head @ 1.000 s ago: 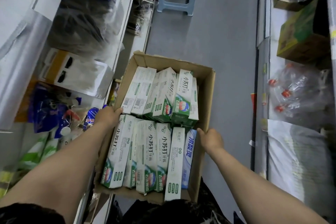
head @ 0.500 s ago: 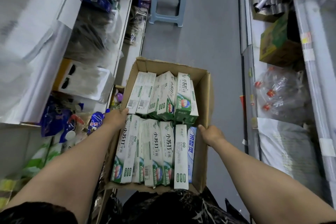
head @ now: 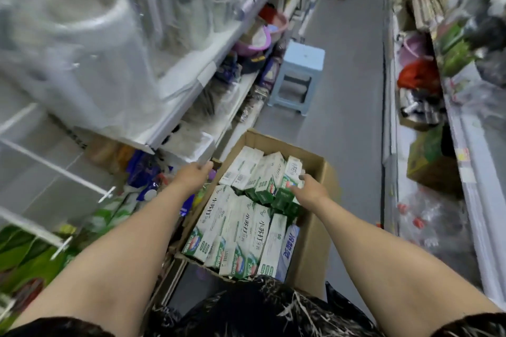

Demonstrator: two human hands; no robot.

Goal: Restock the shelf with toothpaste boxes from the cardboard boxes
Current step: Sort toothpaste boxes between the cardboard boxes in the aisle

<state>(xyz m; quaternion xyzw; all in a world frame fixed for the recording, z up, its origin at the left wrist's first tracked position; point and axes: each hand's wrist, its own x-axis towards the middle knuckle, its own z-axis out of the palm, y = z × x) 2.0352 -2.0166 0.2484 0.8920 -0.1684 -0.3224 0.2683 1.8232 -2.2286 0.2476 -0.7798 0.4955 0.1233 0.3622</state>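
Observation:
An open cardboard box (head: 315,249) sits in front of me in the aisle, tight against the left shelving. It is packed with several white-and-green toothpaste boxes (head: 241,227) in two rows. My left hand (head: 193,175) grips the box's left rim near its far corner. My right hand (head: 310,189) is inside the box, its fingers curled round the rightmost toothpaste box (head: 286,189) of the far row. The left shelf (head: 191,82) beside the box is crowded with wrapped goods.
A light blue plastic stool (head: 298,76) stands in the aisle beyond the box. Shelving on the right (head: 465,172) holds a green carton, bottles and bags. Grey floor (head: 350,117) runs between the two shelf rows. The picture is blurred by head motion.
My right hand left the box's right rim and moved inside onto the far row of toothpaste boxes. My view tilted up along the aisle. My left hand stayed on the left rim.

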